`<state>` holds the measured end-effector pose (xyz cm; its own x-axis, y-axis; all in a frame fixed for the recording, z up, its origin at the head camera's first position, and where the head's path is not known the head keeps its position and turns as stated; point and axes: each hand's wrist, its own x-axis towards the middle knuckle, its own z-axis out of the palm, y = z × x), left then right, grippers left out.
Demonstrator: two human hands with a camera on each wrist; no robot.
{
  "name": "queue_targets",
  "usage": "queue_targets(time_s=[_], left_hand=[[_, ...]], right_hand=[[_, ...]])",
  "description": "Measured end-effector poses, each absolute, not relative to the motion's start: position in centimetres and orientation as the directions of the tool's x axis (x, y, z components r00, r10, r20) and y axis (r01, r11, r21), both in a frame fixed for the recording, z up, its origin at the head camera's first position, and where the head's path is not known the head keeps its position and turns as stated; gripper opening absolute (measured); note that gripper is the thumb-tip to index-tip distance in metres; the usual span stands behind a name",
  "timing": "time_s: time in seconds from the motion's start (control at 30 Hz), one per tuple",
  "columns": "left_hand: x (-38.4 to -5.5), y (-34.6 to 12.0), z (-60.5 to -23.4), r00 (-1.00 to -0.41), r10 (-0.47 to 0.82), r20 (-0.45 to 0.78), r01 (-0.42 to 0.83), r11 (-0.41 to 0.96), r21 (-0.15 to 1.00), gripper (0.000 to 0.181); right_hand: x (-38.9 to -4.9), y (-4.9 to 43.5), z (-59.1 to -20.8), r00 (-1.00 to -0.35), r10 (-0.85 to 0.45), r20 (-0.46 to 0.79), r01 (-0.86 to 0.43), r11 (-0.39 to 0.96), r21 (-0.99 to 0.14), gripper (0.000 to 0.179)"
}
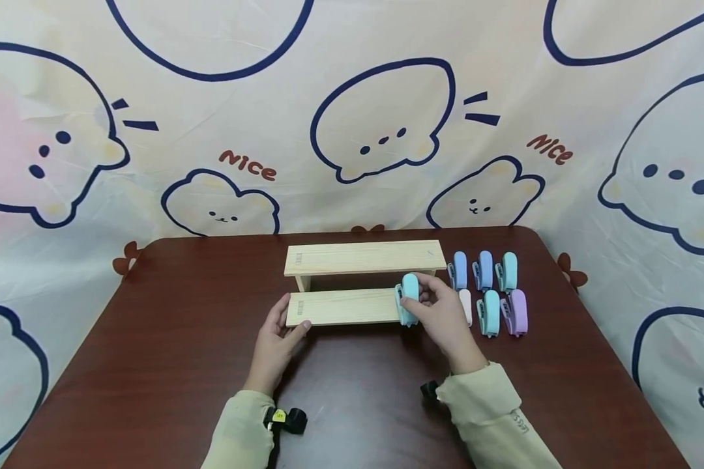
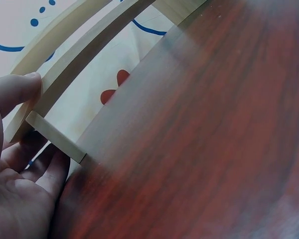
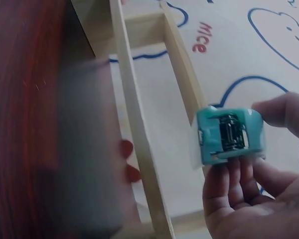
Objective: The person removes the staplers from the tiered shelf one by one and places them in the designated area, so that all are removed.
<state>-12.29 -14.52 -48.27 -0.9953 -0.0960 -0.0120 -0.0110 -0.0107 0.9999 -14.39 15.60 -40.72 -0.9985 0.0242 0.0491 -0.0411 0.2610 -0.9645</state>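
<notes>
A pale two-tier wooden stand (image 1: pixel 346 307) sits near the back of the table, its rear board raised above the front one. My left hand (image 1: pixel 274 348) grips the front board's left end; the left wrist view shows the thumb (image 2: pixel 20 89) on its edge and fingers lower down by the end. Between thumb and fingers, my right hand (image 1: pixel 446 319) holds a light-teal mini stapler (image 1: pixel 409 299) at the front board's right end. The right wrist view shows the spring and metal inside that stapler (image 3: pixel 231 133). Whether it touches the board I cannot tell.
Right of the stand, several more mini staplers stand in two rows: two blue (image 1: pixel 459 270) and a teal (image 1: pixel 507 271) behind, a partly hidden white (image 1: pixel 466 306), a teal (image 1: pixel 489 314) and a purple (image 1: pixel 516 312) in front. A printed curtain (image 1: pixel 352 202) hangs behind the dark table (image 1: pixel 170 352).
</notes>
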Motion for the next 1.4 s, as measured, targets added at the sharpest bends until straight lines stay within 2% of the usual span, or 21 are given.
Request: queue_targets(time_s=[0.23,0.6,0.97,1.17,1.4], left_hand=[[-12.2,-14.6,-48.3,-0.995,-0.097,-0.031,-0.031,0.002,1.000,0.078],[-12.1,-14.4,-48.4,-0.994,-0.100,-0.045,-0.043,-0.023,0.999,0.077],[-12.2,-14.4,-48.3,-0.994,-0.099,-0.041,-0.041,0.000,0.999,0.076],[-12.4,-14.5,-48.3,-0.995,-0.098,-0.036,-0.038,0.017,0.999,0.076],[-12.4,-14.5,-48.1,-0.995,-0.095,-0.036,-0.038,0.019,0.999,0.076]], right_hand=[[-14.5,17.6,-40.4,-1.000,0.026,-0.003,0.011,0.312,-0.950,0.047],[-14.9,19.6,-40.1,-0.999,0.041,0.012,0.006,0.411,-0.912,0.049],[-15.2,22.1,-39.5,-0.994,0.096,0.051,-0.014,0.351,-0.936,0.050],[-15.1,23.1,-39.0,-0.985,0.153,0.078,-0.015,0.375,-0.927,0.049],[-14.8,24.5,-38.9,-0.980,0.193,0.055,0.024,0.384,-0.923,0.051]])
